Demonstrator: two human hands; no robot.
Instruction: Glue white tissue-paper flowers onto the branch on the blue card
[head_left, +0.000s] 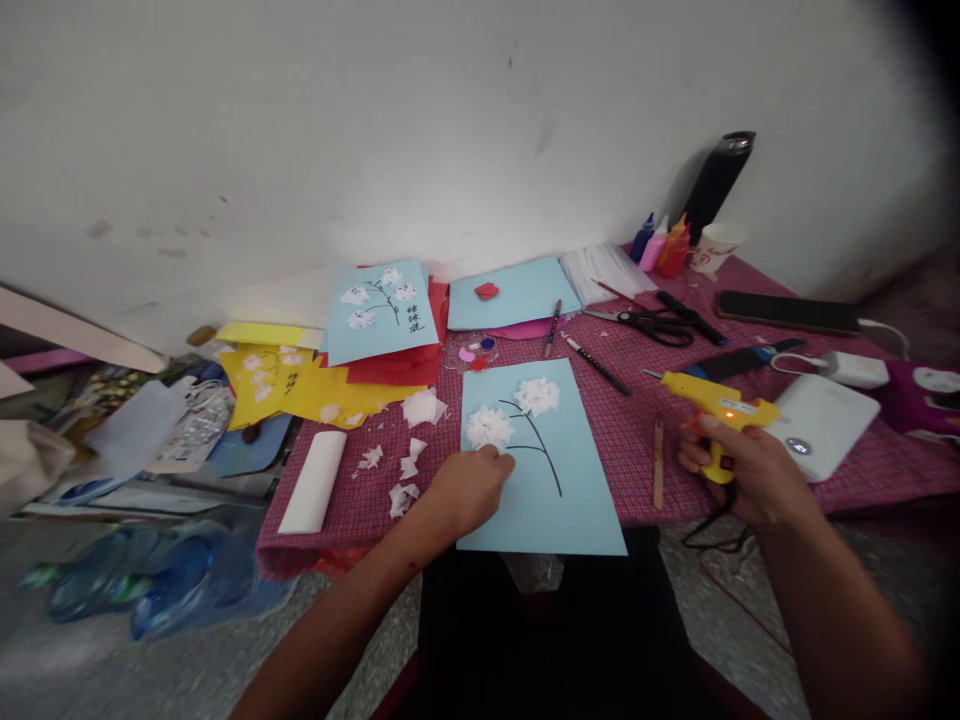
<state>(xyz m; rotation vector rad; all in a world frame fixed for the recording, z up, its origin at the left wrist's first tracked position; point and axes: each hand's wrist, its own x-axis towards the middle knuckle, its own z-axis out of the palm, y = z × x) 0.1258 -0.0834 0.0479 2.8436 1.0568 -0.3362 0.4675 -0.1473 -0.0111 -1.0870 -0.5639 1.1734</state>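
Note:
My right hand grips a yellow hot glue gun by its handle, nozzle facing left, an orange light glowing on its side. My left hand is closed, fingertips pressed together at the lower edge of a white paper flower; anything inside the pinch is hidden. Beneath it lies a light blue sheet with a black drawn branch and a second white paper flower. Torn white paper pieces lie left of the sheet, beside a white paper roll.
A finished-looking blue flower picture tops red and yellow sheets at the back left. Scissors, a black marker and a wooden stick lie to the right. Farther back stand paint bottles, a paper cup and a black flask.

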